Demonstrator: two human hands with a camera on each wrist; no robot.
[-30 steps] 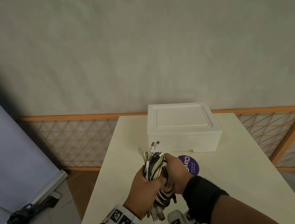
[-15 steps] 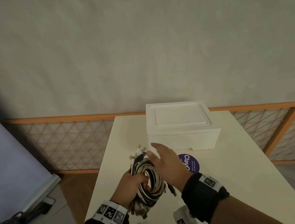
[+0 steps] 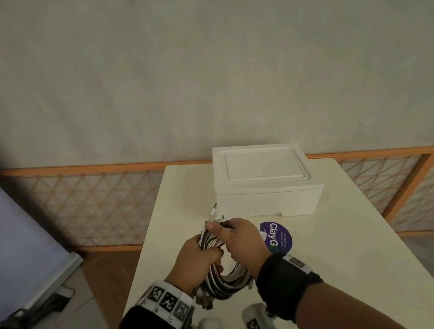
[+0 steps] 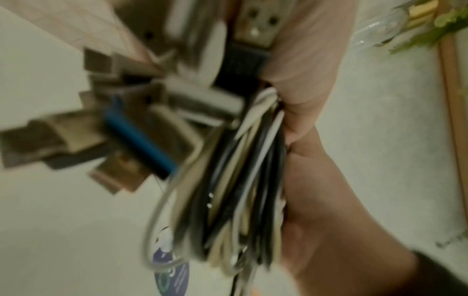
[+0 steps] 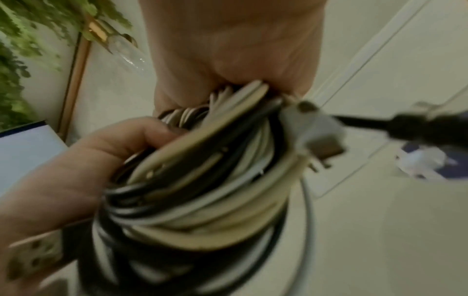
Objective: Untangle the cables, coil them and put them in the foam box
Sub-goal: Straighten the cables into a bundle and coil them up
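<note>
closing back over the cable bundle (image 3: 221,266), the right hand (image 3: 239,238) has its fingers curled round the far end again (half a second ago they were spread above it). left hand (image 3: 199,260) grips the near side above the table (image 3: 350,257); foam box (image 3: 264,181) lid still on, so boxing waits

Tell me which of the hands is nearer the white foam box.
Right. The right hand grips the far end of the bundle of black and white cables, just short of the closed white foam box's front wall. The left hand grips the bundle farther back.
</note>
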